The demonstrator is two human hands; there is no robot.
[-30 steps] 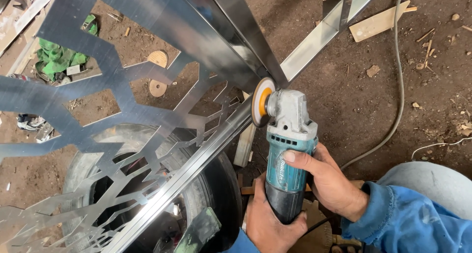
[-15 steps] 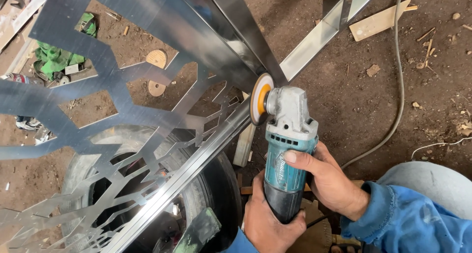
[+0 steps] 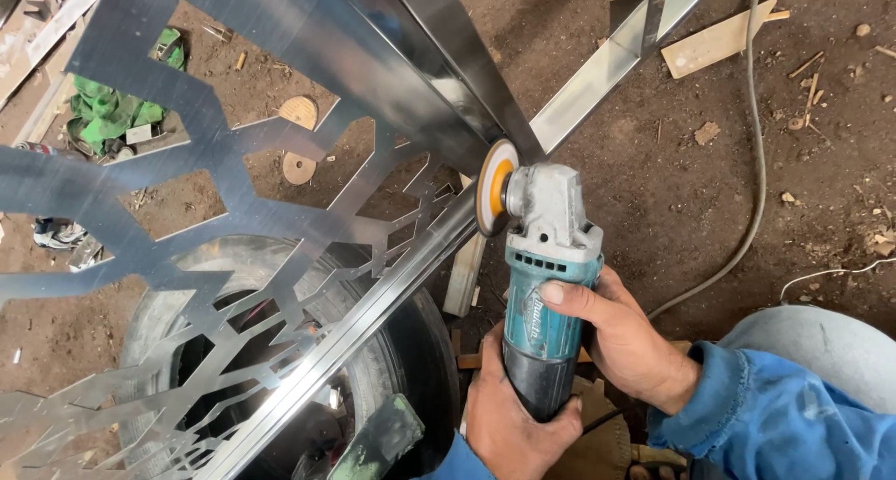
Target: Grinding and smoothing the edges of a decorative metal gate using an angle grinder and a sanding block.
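I have both hands on the grinder (image 3: pixel 546 284). My right hand (image 3: pixel 623 335) is wrapped round the teal body from 3 o'clock, thumb laid across its side; my left hand (image 3: pixel 509 415) is clenched round the dark tail end at 6 o'clock. The disc (image 3: pixel 495 198) stands on edge at 12 o'clock of the tool, touching the corner where the cut-out panel (image 3: pixel 215 177) meets the shiny frame bar (image 3: pixel 373 303).

What could go wrong, as I judge it: the disc sits in a tight angle between bar and panel, so a slight twist of my wrists could pinch it and kick the tool back toward me. The thin cut-out fingers of the panel lie just at 9 o'clock of the disc; drifting there could snag an edge. I see no guard over the disc on my side. The cable (image 3: pixel 747 209) lies on the dirt at 2 o'clock, clear of the disc.

Labels: a white mark on the grinder's teal side; a small pale tag on the green machine (image 3: pixel 112 116) at 10 o'clock. The tyre (image 3: pixel 411 349) below shows none.
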